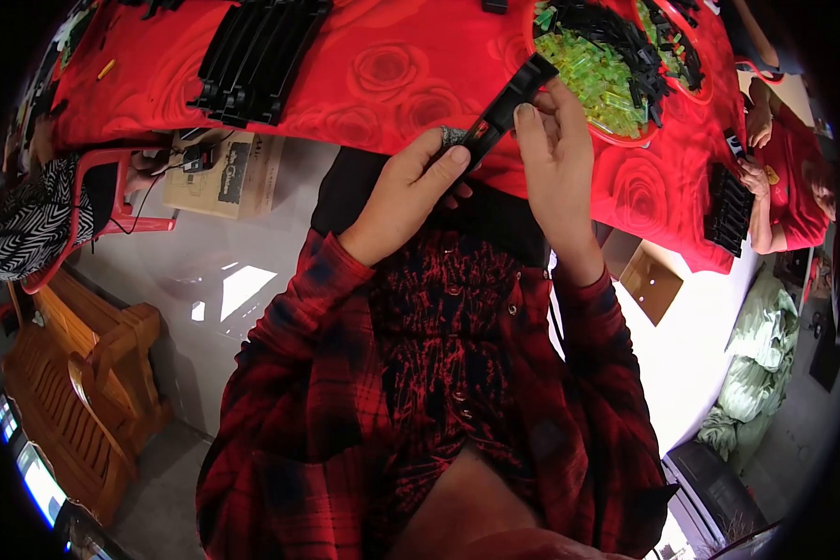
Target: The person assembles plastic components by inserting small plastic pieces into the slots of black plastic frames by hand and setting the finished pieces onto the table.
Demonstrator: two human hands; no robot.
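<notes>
My left hand (409, 191) is closed on the lower end of a long black plastic bar (495, 119), its thumb lying across it. The bar is held tilted above the table's front edge, with a slot in its face showing a bit of orange-red. A small grey patterned patch shows by my left fingertips; I cannot make out what it is. At the bar's upper end my right hand (558, 154) has its thumb and bent fingers against the side. Whether those fingers also pinch a small part is hidden.
Similar black bars (257, 65) lie stacked on the red tablecloth (383, 70). A red-rimmed basket (616, 140) holds yellow-green clear pieces and black parts, with another basket (705, 89) beyond. A co-worker (793, 177) handles black bars at right. A cardboard box (224, 177) and red stool (103, 201) stand left.
</notes>
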